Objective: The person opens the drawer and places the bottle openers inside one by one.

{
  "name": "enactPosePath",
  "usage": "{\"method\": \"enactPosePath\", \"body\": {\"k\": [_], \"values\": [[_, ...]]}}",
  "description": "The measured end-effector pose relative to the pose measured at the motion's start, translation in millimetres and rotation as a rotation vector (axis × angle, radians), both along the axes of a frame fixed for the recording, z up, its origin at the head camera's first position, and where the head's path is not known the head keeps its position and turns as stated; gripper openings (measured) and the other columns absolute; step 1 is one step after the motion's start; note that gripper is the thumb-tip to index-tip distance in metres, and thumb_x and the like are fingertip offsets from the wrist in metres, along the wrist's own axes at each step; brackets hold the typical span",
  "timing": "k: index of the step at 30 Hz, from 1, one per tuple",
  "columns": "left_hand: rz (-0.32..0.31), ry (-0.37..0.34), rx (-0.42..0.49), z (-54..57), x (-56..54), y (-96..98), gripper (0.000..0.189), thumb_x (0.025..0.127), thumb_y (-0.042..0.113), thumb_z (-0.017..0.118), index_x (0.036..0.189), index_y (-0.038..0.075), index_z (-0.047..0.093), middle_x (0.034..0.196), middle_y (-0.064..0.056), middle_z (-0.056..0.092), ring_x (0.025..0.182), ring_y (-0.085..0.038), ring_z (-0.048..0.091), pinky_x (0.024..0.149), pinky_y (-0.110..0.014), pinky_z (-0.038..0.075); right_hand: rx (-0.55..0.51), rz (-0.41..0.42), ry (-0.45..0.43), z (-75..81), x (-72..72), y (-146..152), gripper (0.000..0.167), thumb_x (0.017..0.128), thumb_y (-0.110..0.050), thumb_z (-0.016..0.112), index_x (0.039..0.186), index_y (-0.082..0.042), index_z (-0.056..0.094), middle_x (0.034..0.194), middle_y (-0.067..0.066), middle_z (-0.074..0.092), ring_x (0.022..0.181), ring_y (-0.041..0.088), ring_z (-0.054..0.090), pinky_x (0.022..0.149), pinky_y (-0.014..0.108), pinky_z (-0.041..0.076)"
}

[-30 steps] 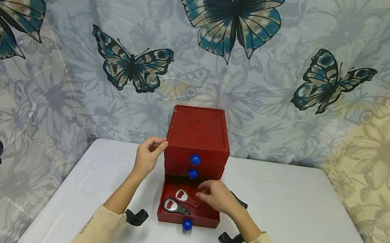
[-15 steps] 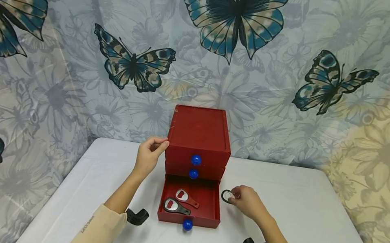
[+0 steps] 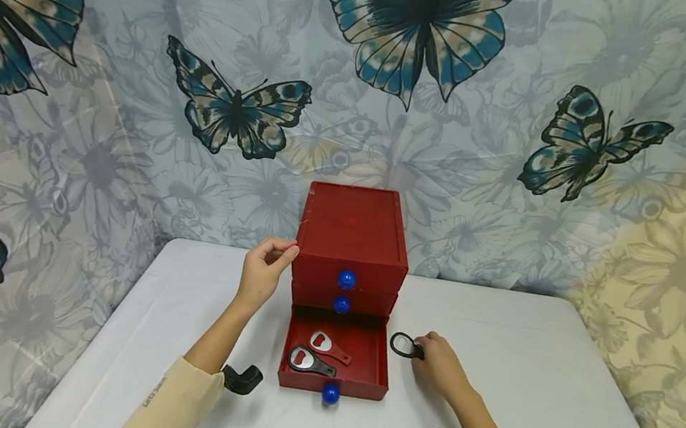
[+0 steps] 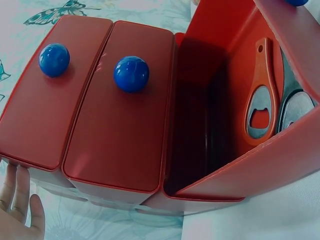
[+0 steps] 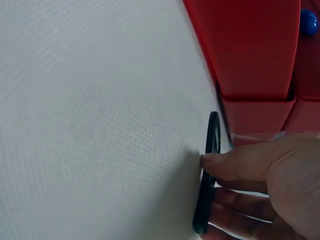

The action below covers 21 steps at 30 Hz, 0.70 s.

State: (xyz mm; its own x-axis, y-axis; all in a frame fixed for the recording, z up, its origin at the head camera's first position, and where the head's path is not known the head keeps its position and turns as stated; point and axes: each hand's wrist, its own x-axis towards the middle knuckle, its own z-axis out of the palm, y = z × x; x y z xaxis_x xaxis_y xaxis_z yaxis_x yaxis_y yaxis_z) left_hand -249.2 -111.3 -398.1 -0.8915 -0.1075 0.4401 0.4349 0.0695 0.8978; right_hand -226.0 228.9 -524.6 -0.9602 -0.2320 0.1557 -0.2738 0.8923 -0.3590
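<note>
My left hand (image 3: 261, 272) rests its fingertips against the left side of a red drawer cabinet (image 3: 354, 226); in the left wrist view its fingers (image 4: 21, 192) look straight. On the table to the right, my right hand (image 3: 443, 364) pinches the handle of a black-rimmed magnifying glass (image 3: 393, 349) between thumb and fingers. The right wrist view shows that magnifying glass (image 5: 206, 195) edge-on, just above the cloth. The bottom drawer (image 3: 378, 363) is pulled out. Inside lie a red bottle opener (image 3: 338, 353) and a black bottle opener (image 3: 319, 367), side by side.
The two upper drawers are closed, each with a blue knob (image 3: 346, 279). Another blue knob (image 3: 330, 394) is on the pulled-out drawer's front. White cloth covers the table (image 3: 554, 386), and a butterfly-patterned curtain (image 3: 448, 206) hangs behind it.
My right hand has left the drawer, moved right and taken hold of the magnifying glass on the table, its grip now at the handle. The left hand has stayed at the cabinet.
</note>
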Motion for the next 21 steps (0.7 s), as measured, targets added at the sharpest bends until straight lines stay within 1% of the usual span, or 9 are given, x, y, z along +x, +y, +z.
{"method": "enactPosePath", "body": {"k": [3, 7, 11, 14, 16, 21], "values": [[-0.006, -0.003, -0.002, 0.7, 0.0, 0.1, 0.018, 0.091, -0.002, 0.064, 0.101, -0.017, 0.063, 0.108, -0.035, 0.062, 0.08, 0.006, 0.062, 0.077, -0.01, 0.05, 0.007, -0.001, 0.013, 0.8, -0.6, -0.7, 0.022, 0.071, 0.002, 0.074, 0.093, 0.005, 0.07, 0.08, 0.011, 0.06, 0.075, 0.023, 0.057, 0.07, 0.04, 0.049], [-0.01, -0.01, -0.008, 0.6, 0.7, 0.2, 0.018, 0.091, -0.001, 0.064, 0.101, -0.017, 0.063, 0.109, -0.034, 0.062, 0.08, 0.006, 0.061, 0.076, -0.01, 0.05, 0.026, -0.012, 0.0, 2.0, 0.1, -1.0, 0.018, 0.072, 0.002, 0.075, 0.089, 0.004, 0.07, 0.076, 0.008, 0.058, 0.071, 0.02, 0.055, 0.065, 0.036, 0.047], [-0.007, -0.012, -0.012, 0.2, 1.0, 0.1, 0.018, 0.091, -0.001, 0.064, 0.101, -0.016, 0.064, 0.109, -0.034, 0.063, 0.079, 0.006, 0.061, 0.076, -0.01, 0.05, 0.06, 0.019, 0.003, 3.9, 0.4, -1.3, 0.016, 0.072, 0.001, 0.076, 0.086, 0.002, 0.069, 0.073, 0.006, 0.056, 0.067, 0.017, 0.053, 0.062, 0.034, 0.046], [-0.008, -0.012, -0.012, 0.4, 1.1, -0.3, 0.018, 0.091, -0.001, 0.064, 0.102, -0.016, 0.064, 0.109, -0.034, 0.063, 0.08, 0.006, 0.062, 0.077, -0.01, 0.05, 0.076, 0.043, -0.006, 4.6, 0.0, -0.8, 0.018, 0.073, 0.0, 0.076, 0.089, 0.002, 0.069, 0.073, 0.005, 0.056, 0.066, 0.016, 0.052, 0.061, 0.033, 0.046], [-0.009, -0.011, -0.013, 0.5, 1.2, -0.7, 0.018, 0.091, -0.001, 0.063, 0.102, -0.016, 0.064, 0.109, -0.034, 0.063, 0.08, 0.006, 0.062, 0.077, -0.01, 0.05, 0.07, 0.04, -0.024, 4.0, -0.3, -0.3, 0.022, 0.073, -0.001, 0.076, 0.093, 0.004, 0.069, 0.076, 0.006, 0.058, 0.068, 0.016, 0.053, 0.062, 0.033, 0.047], [-0.009, -0.013, -0.012, 1.0, 1.0, -0.9, 0.019, 0.091, -0.001, 0.063, 0.101, -0.017, 0.063, 0.109, -0.034, 0.062, 0.081, 0.006, 0.062, 0.078, -0.01, 0.051, 0.014, 0.019, -0.042, -1.4, 0.9, 1.3, 0.027, 0.073, -0.004, 0.076, 0.098, 0.005, 0.069, 0.079, 0.007, 0.061, 0.07, 0.016, 0.056, 0.065, 0.034, 0.049]]}}
